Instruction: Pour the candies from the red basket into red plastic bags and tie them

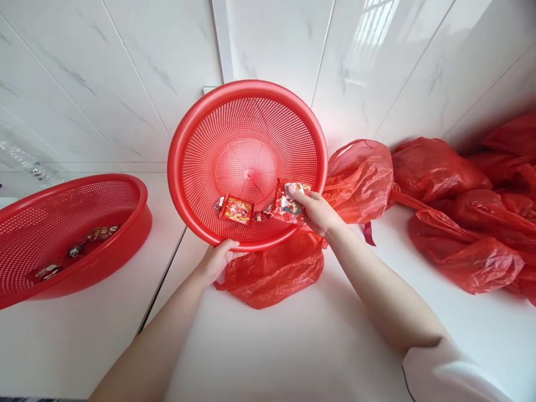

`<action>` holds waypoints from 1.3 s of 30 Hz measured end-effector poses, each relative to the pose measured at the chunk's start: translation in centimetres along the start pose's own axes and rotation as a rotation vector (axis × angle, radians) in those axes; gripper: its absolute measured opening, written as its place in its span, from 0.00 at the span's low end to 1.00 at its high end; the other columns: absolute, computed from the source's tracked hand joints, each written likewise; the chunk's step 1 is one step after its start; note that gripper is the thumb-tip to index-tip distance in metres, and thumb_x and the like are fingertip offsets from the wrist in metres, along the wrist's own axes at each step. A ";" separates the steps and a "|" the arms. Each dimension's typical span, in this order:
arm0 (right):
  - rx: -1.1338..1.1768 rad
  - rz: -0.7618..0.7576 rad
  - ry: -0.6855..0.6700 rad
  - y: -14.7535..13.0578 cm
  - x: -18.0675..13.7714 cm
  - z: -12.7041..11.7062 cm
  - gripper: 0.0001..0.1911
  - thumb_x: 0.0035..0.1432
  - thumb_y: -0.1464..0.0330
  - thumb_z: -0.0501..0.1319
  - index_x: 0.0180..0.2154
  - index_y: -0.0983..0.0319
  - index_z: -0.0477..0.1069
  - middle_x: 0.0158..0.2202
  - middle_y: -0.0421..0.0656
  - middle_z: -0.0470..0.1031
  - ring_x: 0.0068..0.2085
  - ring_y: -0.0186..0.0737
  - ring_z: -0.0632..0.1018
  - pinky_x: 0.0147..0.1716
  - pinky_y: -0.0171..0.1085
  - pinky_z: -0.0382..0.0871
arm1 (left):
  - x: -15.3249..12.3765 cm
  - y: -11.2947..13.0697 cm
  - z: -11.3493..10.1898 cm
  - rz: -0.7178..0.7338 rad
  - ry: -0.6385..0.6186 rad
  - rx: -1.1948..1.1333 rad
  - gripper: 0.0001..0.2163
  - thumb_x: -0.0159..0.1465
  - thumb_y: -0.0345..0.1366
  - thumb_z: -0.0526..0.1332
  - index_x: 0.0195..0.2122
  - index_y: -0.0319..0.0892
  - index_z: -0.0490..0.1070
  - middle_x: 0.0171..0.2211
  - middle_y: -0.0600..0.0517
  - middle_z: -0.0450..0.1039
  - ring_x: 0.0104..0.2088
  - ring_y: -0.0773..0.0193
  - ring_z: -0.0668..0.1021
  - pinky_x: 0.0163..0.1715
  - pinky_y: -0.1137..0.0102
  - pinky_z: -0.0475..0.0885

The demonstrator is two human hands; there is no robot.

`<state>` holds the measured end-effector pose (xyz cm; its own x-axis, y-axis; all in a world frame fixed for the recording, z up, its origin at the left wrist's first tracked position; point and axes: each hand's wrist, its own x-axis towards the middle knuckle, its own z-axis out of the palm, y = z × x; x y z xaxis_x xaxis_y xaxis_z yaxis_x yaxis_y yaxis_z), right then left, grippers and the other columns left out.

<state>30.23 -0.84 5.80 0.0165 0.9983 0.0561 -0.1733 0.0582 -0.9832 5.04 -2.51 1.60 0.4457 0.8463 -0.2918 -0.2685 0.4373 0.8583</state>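
A red plastic mesh basket (247,120) is tilted so that its inside faces me. My left hand (216,262) grips its lower rim, with the thumb over the edge. Inside the basket's lower side, my right hand (316,211) is closed on a red printed packet (288,202). Another red and gold packet (238,210) lies to the left of it in the basket, with a few smaller wrapped pieces (262,215) beside it. A red plastic bag (272,273) lies on the table under the basket's near rim.
To the left stands a second red mesh basket (144,215) with several small wrapped pieces (75,251) inside. Several red plastic bags (439,170) are heaped along the tiled wall (268,33) at right. A gap (163,279) runs between two white table surfaces.
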 end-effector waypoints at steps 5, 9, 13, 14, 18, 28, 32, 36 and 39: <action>0.232 0.184 -0.142 -1.3 -1.1 0.8 0.20 0.57 0.51 0.63 0.38 0.62 0.75 0.39 0.49 0.82 0.40 0.46 0.82 0.45 0.45 0.77 | 0.4 0.1 -0.5 0.003 0.059 0.011 0.15 0.56 0.29 0.60 0.44 0.32 0.77 0.44 0.41 0.81 0.51 0.45 0.79 0.57 0.52 0.70; 0.164 0.156 -0.172 -1.5 -1.7 0.8 0.20 0.53 0.52 0.67 0.35 0.63 0.77 0.34 0.47 0.82 0.35 0.44 0.82 0.42 0.42 0.77 | 0.7 -0.1 -0.6 -0.010 0.050 -0.018 0.14 0.56 0.29 0.59 0.43 0.32 0.78 0.44 0.40 0.81 0.51 0.45 0.79 0.56 0.52 0.71; 0.123 0.107 -0.197 -1.2 -1.8 0.6 0.19 0.53 0.53 0.68 0.35 0.62 0.78 0.32 0.44 0.82 0.32 0.42 0.82 0.40 0.42 0.77 | 0.5 -0.1 -0.6 -0.022 0.048 0.001 0.15 0.57 0.29 0.58 0.44 0.32 0.77 0.46 0.40 0.80 0.51 0.45 0.79 0.55 0.51 0.72; 0.114 0.097 -0.196 -1.0 -1.7 0.6 0.18 0.53 0.53 0.68 0.34 0.62 0.78 0.31 0.44 0.82 0.32 0.42 0.81 0.40 0.42 0.77 | 0.5 -0.1 -0.6 -0.033 0.050 0.006 0.15 0.58 0.29 0.58 0.45 0.32 0.77 0.46 0.40 0.80 0.51 0.44 0.79 0.54 0.51 0.72; 0.157 0.155 -0.109 -0.6 -1.2 0.5 0.15 0.52 0.57 0.69 0.31 0.63 0.76 0.29 0.43 0.80 0.30 0.40 0.81 0.37 0.40 0.78 | 0.6 -0.2 -0.7 -0.040 0.059 0.015 0.16 0.57 0.29 0.58 0.45 0.32 0.77 0.45 0.40 0.80 0.50 0.44 0.79 0.54 0.50 0.73; 0.337 0.201 -0.070 -1.1 -0.3 -0.5 0.16 0.48 0.68 0.72 0.41 0.61 0.76 0.41 0.41 0.81 0.39 0.34 0.81 0.37 0.30 0.80 | 1.2 -0.7 -1.6 -0.034 0.051 -0.017 0.12 0.57 0.29 0.58 0.40 0.32 0.79 0.43 0.40 0.81 0.50 0.44 0.79 0.55 0.49 0.72; 0.232 0.156 -0.074 -0.7 -0.6 -0.5 0.19 0.41 0.70 0.75 0.39 0.64 0.77 0.39 0.43 0.81 0.38 0.38 0.81 0.36 0.35 0.80 | 1.3 -0.7 -1.8 -0.042 0.028 -0.020 0.14 0.58 0.30 0.58 0.42 0.32 0.79 0.43 0.39 0.81 0.51 0.44 0.79 0.55 0.49 0.72; 0.035 0.003 -0.041 -0.7 -0.7 -0.6 0.17 0.42 0.66 0.74 0.37 0.63 0.78 0.35 0.42 0.81 0.37 0.42 0.80 0.36 0.41 0.79 | 1.4 -0.7 -1.9 -0.057 0.024 -0.016 0.15 0.58 0.30 0.58 0.43 0.32 0.78 0.43 0.39 0.81 0.51 0.43 0.79 0.54 0.49 0.72; -0.109 -0.083 -0.157 -0.9 -1.0 -0.5 0.16 0.46 0.66 0.72 0.38 0.63 0.77 0.36 0.41 0.80 0.36 0.39 0.79 0.36 0.38 0.77 | 1.3 -0.7 -1.7 -0.048 0.062 -0.005 0.15 0.57 0.30 0.58 0.43 0.32 0.78 0.42 0.39 0.81 0.49 0.44 0.80 0.54 0.49 0.73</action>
<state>30.90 -1.89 6.51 -0.1285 0.9795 0.1554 -0.0697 0.1474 -0.9866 4.37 -1.25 -0.10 0.4049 0.8413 -0.3582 -0.2525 0.4793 0.8405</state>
